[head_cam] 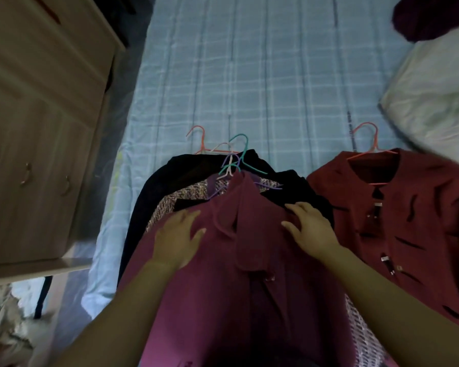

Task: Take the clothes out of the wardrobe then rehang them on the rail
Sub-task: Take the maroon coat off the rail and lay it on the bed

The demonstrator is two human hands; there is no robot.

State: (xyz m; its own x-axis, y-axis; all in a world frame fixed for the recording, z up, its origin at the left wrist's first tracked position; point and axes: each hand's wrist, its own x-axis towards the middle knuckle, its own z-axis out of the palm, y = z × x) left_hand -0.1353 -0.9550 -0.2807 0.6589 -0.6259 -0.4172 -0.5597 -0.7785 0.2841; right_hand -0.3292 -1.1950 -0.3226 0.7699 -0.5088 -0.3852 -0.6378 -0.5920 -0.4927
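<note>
Head view: a bed (pixel 249 75) with a pale blue checked sheet fills the middle of the frame, and the clothes lie at its near edge, still on their hangers.

A stack sits in the near middle of the bed. On top is a plum garment (pixel 249 287) that runs down to the bottom of the frame. Under it a black garment (pixel 149 197) shows along the left side and behind the collar, with a patterned woven garment (pixel 167 205) between the two. A cluster of hanger hooks pokes out past the collars toward the middle of the bed: a teal hanger (pixel 243 144), a purple hanger (pixel 231 162) and a coral hanger (pixel 199 139).

The left hand (pixel 179 239) lies flat on the plum garment, fingers spread wide, holding nothing. The right hand (pixel 309 229) rests on the garment's other shoulder, fingers relaxed and slightly bent, their tips at the edge of the black cloth, with nothing pinched.

Just beside the stack, toward the bed's right edge, a red shirt (pixel 408 221) with dark dashes lies spread on its own orange hanger (pixel 368 144), the hook pointing up the bed.

A white pillow (pixel 435 96) sits at the right edge, and a dark maroon cloth (pixel 435 17) lies in the far right corner. A pale wooden cabinet (pixel 37 102) with small metal handles stands beside the bed's left edge.
</note>
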